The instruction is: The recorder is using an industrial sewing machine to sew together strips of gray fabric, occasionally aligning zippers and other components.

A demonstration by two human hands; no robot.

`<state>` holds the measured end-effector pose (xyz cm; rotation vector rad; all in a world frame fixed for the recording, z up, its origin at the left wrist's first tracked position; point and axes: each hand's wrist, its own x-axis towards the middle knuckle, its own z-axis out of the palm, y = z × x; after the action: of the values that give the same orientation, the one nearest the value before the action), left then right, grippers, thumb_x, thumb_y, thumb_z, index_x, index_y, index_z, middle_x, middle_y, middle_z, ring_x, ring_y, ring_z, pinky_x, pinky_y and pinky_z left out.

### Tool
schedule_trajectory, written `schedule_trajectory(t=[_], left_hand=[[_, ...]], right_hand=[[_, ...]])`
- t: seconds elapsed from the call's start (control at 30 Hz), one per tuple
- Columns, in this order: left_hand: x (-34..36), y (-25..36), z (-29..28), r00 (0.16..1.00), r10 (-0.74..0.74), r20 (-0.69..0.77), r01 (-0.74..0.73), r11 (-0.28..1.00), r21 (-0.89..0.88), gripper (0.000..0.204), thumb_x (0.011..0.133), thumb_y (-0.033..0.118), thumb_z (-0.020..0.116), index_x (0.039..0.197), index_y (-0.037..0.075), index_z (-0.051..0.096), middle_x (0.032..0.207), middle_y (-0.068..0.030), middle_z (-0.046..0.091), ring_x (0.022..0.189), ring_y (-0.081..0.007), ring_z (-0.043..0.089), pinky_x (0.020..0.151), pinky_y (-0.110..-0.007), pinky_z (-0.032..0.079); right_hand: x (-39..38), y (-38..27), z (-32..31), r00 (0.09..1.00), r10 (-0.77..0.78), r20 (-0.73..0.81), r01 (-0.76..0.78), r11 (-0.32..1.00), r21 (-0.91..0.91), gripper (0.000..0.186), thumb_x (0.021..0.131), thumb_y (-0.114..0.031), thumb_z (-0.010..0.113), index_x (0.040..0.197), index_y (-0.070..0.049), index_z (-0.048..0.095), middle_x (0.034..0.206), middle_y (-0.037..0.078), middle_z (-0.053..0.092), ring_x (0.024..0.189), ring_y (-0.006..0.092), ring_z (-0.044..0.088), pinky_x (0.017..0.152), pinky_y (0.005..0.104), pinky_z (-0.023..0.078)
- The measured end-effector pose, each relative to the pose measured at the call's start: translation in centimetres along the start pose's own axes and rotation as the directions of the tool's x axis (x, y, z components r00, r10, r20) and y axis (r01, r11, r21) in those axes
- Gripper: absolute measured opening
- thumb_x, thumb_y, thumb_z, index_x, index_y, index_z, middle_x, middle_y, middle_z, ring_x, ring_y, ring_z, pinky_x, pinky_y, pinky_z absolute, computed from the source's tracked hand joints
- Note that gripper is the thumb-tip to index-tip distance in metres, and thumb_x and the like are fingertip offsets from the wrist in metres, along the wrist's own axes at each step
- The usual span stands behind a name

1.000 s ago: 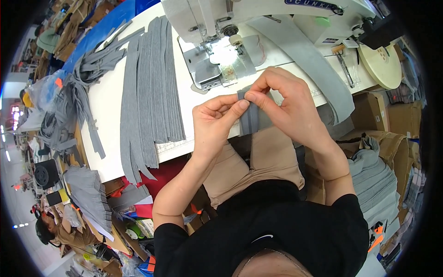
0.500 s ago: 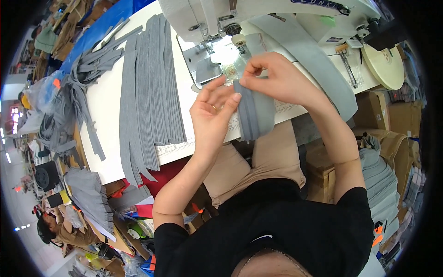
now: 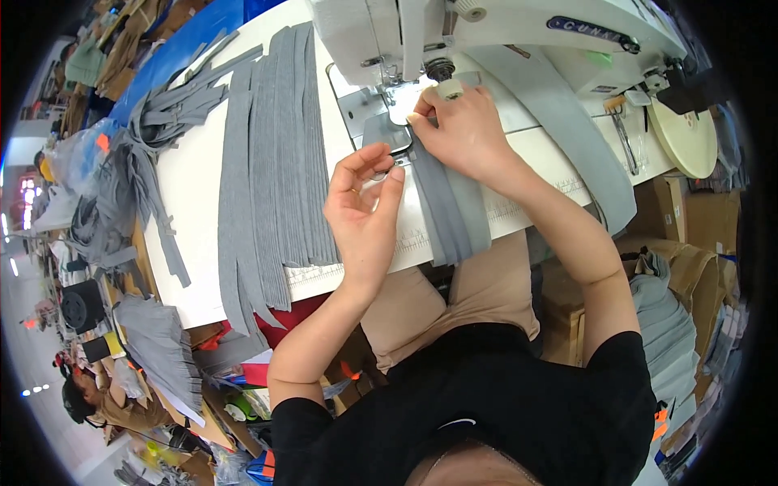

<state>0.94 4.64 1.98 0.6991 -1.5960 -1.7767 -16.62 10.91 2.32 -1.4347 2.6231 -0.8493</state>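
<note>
A white table [image 3: 196, 211] spreads across the upper middle of the view, its near edge crossing above the person's lap. On it stands the white sewing machine [image 3: 506, 28], its bright lamp lighting the stitching area. Left of the machine lies a broad row of grey strips [image 3: 279, 162], packed side by side, with their near ends overhanging the table edge. Right of the machine a long, pale grey band [image 3: 559, 121] curves down across the table and past its edge. Farther left is a loose tangle of grey strips [image 3: 150, 121].

The grey strip [image 3: 442, 202] being worked runs from the stitching area toward the lap, its lower end hanging over the near edge — a paler grey piece [image 3: 472, 206] lies along its right side.

The 2 hands are near the strip's upper end. The right hand [image 3: 463, 134] is bent over it, thumb and forefinger nearly together on the strip, close to the needle area. The left hand [image 3: 365, 211] is half open just left of the strip — fingers curled, thumb apart from them, nothing held.

A round cream disc [image 3: 685, 142] sits at the table's right end, with a slim metal tool [image 3: 624, 142] beside it. The small cream roller [image 3: 450, 89] shows right above the right hand.
</note>
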Motion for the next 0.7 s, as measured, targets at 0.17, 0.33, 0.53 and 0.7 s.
schedule_trajectory(t=[0.17, 0.33, 0.53, 0.7], left_hand=[[4.9, 2.0, -1.5, 0.967, 0.169, 0.189, -0.237, 0.868, 0.436, 0.057, 0.094, -0.004, 0.052, 0.149, 0.002, 0.035, 0.132, -0.0243, 0.066, 0.121, -0.0329, 0.064, 0.100, -0.042, 0.048], [11.0, -0.9, -3.0, 0.867, 0.181, 0.465, -0.465, 0.630, 0.622, 0.064, 0.090, -0.006, 0.045, 0.152, 0.001, 0.029, 0.130, -0.0272, 0.066, 0.128, -0.0451, 0.056, 0.121, -0.061, 0.021], [16.3, -3.1, -2.3, 0.829, 0.238, 0.505, -0.558, 0.402, 0.726, 0.056, 0.083, -0.007, 0.047, 0.139, -0.001, 0.053, 0.116, -0.0229, 0.068, 0.127, -0.0426, 0.057, 0.120, -0.070, 0.015], [17.7, -3.4, -1.6, 0.858, 0.142, 0.493, -0.500, 0.449, 0.741, 0.044, 0.084, -0.005, 0.049, 0.124, -0.001, 0.065, 0.112, -0.0229, 0.068, 0.122, -0.0430, 0.058, 0.120, -0.071, 0.013]], right_hand=[[0.5, 1.3, 2.2, 0.942, -0.191, -0.277, 0.157, 0.978, -0.141, 0.016, 0.087, -0.023, 0.071, 0.081, -0.009, 0.076, 0.087, 0.010, 0.071, 0.090, 0.0304, 0.064, 0.087, 0.0482, 0.044], [0.8, 1.2, 2.8, 0.885, -0.246, -0.396, 0.200, 0.968, -0.153, 0.015, 0.086, -0.024, 0.072, 0.081, -0.010, 0.075, 0.085, 0.008, 0.068, 0.086, 0.0296, 0.061, 0.085, 0.0461, 0.044], [1.5, 1.6, 3.9, 0.848, -0.178, -0.500, 0.158, 0.984, -0.082, 0.020, 0.085, -0.025, 0.075, 0.083, -0.005, 0.071, 0.083, 0.010, 0.064, 0.085, 0.0281, 0.059, 0.086, 0.0446, 0.043], [1.8, 2.3, 5.0, 0.836, -0.137, -0.532, 0.134, 0.990, -0.044, 0.025, 0.083, -0.026, 0.075, 0.081, -0.003, 0.067, 0.079, 0.011, 0.061, 0.084, 0.0284, 0.059, 0.088, 0.0436, 0.042]])
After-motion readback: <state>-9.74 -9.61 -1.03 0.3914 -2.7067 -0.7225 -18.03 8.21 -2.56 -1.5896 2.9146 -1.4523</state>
